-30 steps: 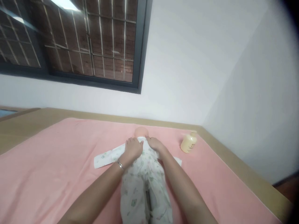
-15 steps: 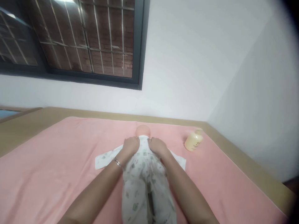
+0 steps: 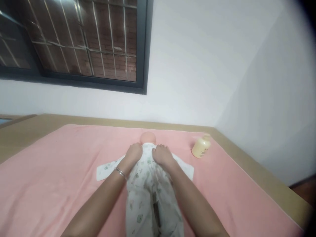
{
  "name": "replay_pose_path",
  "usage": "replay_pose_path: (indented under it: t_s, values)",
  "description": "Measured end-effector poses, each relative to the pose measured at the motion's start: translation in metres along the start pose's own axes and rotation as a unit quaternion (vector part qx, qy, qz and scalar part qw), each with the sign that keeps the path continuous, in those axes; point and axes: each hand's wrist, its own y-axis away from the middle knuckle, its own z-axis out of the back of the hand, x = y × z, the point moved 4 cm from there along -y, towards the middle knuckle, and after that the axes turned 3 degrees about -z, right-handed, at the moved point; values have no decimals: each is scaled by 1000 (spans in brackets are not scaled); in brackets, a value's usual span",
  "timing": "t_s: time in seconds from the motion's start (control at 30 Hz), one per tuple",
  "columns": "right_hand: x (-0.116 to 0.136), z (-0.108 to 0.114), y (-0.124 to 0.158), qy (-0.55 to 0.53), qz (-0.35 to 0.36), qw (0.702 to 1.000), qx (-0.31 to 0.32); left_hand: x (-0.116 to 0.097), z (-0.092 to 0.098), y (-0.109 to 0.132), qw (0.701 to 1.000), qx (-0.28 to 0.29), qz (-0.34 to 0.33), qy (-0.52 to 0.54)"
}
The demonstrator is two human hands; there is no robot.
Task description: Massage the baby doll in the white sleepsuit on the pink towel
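Observation:
A white baby romper point(image 3: 145, 184) with small green prints lies stretched out in front of me, its sleeves spread to both sides. Above its collar shows the smooth pink head point(image 3: 148, 137) of what looks like a baby doll. At the left shoulder of the romper, my left hand point(image 3: 134, 152), with a silver bangle at the wrist, is closed on the cloth. My right hand point(image 3: 163, 154) grips the cloth at the other shoulder, fingers curled. Both fingertips are partly hidden. Down the lower front, the romper has a dark gap between its legs.
A pink sheet point(image 3: 61, 158) with some creases covers the tan surface point(image 3: 29, 131) beneath. A pale yellow pump bottle point(image 3: 201, 147) stands to the right of the doll. Behind are a white wall point(image 3: 185, 65) and a dark-framed window point(image 3: 142, 49) with bars.
The whole view has shifted slightly, so things sit a little further left. Both hands stay at the romper's shoulders, with the left one slightly further out from the collar.

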Motion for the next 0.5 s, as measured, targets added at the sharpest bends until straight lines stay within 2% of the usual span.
replay_pose_path:
  t_s: [0.13, 0.23, 0.4, 0.5]
  values:
    - [-13, -4, -21, -23, -24, 999, 34, -23, -10, 17, 997, -11, -54, -61]
    - [-15, -5, -20, -24, -28, 999, 35, -33, -16, 22, 990, -25, -94, -101]
    - [0, -3, 3, 0, 13, 1000, -13, -18, -15, 4, 992, -12, -94, -80]
    - [3, -4, 2, -10, 18, 1000, -22, -11, -12, -1, 995, -18, -79, -60]
